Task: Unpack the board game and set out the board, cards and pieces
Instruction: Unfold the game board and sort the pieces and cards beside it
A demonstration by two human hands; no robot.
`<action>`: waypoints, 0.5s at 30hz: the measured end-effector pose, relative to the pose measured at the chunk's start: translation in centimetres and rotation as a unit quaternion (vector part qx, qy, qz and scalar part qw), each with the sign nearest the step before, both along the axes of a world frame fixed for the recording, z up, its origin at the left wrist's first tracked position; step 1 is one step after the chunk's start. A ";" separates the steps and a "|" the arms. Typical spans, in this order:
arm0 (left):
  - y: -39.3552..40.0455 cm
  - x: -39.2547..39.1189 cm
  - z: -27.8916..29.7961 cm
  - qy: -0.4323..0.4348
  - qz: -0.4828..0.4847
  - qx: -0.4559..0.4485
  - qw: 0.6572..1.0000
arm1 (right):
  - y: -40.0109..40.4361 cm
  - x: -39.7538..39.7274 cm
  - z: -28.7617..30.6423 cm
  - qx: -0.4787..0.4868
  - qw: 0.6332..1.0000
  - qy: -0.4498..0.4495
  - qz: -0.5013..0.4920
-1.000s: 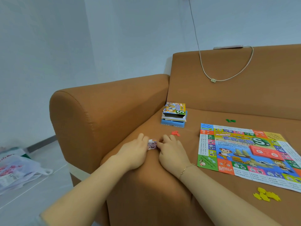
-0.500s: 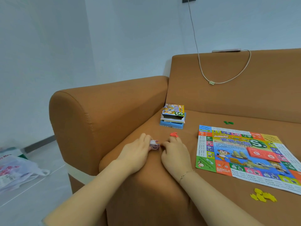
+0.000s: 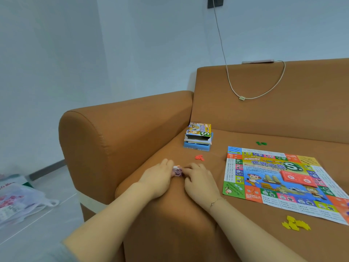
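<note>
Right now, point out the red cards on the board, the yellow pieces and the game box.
red cards point(image 3: 298, 179), head view, middle of the top card.
yellow pieces point(image 3: 296, 224), head view, centre of the pile.
game box point(image 3: 198, 136), head view, printed lid.

A brown sofa point(image 3: 132, 133) fills the middle and right. On top of its far backrest lies a phone point(image 3: 257, 62), with a pale cable point(image 3: 224, 59) running up the wall to a dark socket point(image 3: 215, 2). A plastic bag point(image 3: 17, 201) lies on the floor, near left.
</note>
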State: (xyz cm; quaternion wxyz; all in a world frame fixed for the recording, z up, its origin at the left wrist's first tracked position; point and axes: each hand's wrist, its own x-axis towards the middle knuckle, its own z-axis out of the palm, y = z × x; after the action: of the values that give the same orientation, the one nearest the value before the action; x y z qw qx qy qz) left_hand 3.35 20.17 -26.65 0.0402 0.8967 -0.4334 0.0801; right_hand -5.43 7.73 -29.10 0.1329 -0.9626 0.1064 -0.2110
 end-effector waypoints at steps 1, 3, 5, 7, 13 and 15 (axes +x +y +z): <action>0.0 -0.2 0.2 0.028 0.003 -0.021 0.999 | 0.0 -0.1 0.1 0.042 0.999 -0.017 0.015; 0.1 -0.5 0.8 0.099 -0.003 -0.074 0.992 | 0.1 -0.7 0.5 0.167 0.982 -0.086 0.024; 0.4 -1.1 1.4 0.167 -0.031 -0.122 0.978 | 0.6 -1.7 1.5 0.279 0.947 -0.161 0.015; 0.4 -1.9 1.9 0.213 -0.066 -0.157 0.962 | 1.0 -2.9 2.6 0.307 0.930 -0.199 0.016; 1.1 -5.3 3.4 0.406 -0.147 -0.281 0.857 | 2.9 -6.9 6.4 0.308 0.923 -0.230 0.004; 1.7 -6.3 4.0 0.441 -0.177 -0.291 0.830 | 3.6 -8.2 7.5 0.293 0.933 -0.211 -0.004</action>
State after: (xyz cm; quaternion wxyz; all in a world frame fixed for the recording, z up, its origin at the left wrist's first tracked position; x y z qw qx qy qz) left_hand -2.96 21.91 -22.67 0.4997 0.6917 -0.4771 -0.2102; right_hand -13.66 11.29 -21.58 0.4274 -0.8140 0.1369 -0.3688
